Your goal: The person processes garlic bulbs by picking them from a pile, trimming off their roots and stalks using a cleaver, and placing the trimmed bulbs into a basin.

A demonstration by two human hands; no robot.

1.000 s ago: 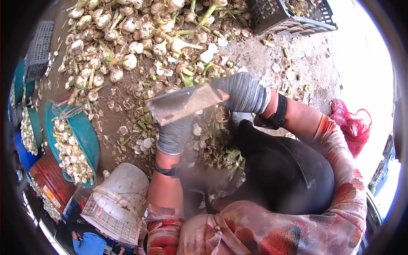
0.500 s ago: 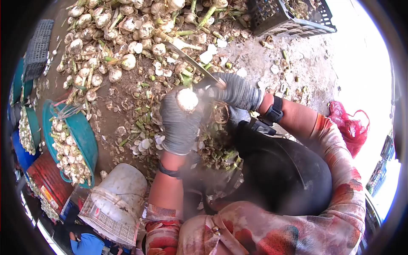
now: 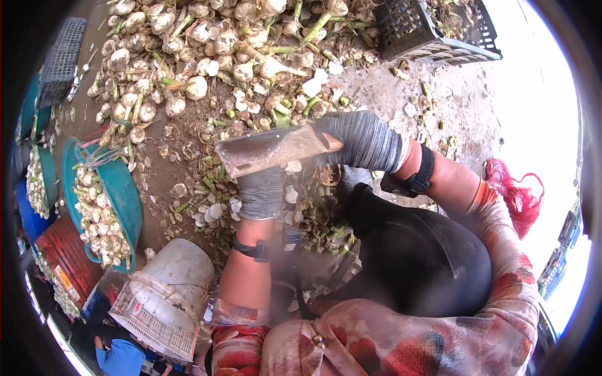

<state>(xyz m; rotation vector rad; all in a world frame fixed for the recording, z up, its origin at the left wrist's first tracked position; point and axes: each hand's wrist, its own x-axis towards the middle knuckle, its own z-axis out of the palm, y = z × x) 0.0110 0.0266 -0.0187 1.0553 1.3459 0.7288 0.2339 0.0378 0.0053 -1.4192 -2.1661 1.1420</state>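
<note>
My right hand point(image 3: 367, 139), in a grey knit glove, is wrapped round the wooden handle of a broad knife point(image 3: 273, 150). Its wide blade, smeared with dirt, points left with the flat side facing up at me. Just under the blade is my left hand point(image 3: 260, 195), also gloved in grey. The blade covers its fingers and the garlic bulb seen in that hand in the earlier frame. Beyond both hands lies a big heap of garlic bulbs point(image 3: 195, 88) with cut and uncut stalks.
Garlic fills a teal tub point(image 3: 122, 194) at the left. Near it are a dirty white bucket point(image 3: 182, 266) and a red container point(image 3: 69, 254). A black crate point(image 3: 433, 44) stands at the top right, a red net bag point(image 3: 514, 197) at the right. Trimmings litter the ground. Another person's blue sleeve point(image 3: 122, 360) shows bottom left.
The knife has swung from edge-on, pointing up left, to flat over my left hand, hiding the garlic bulb. My left hand is slightly lower; the view has shifted a little.
</note>
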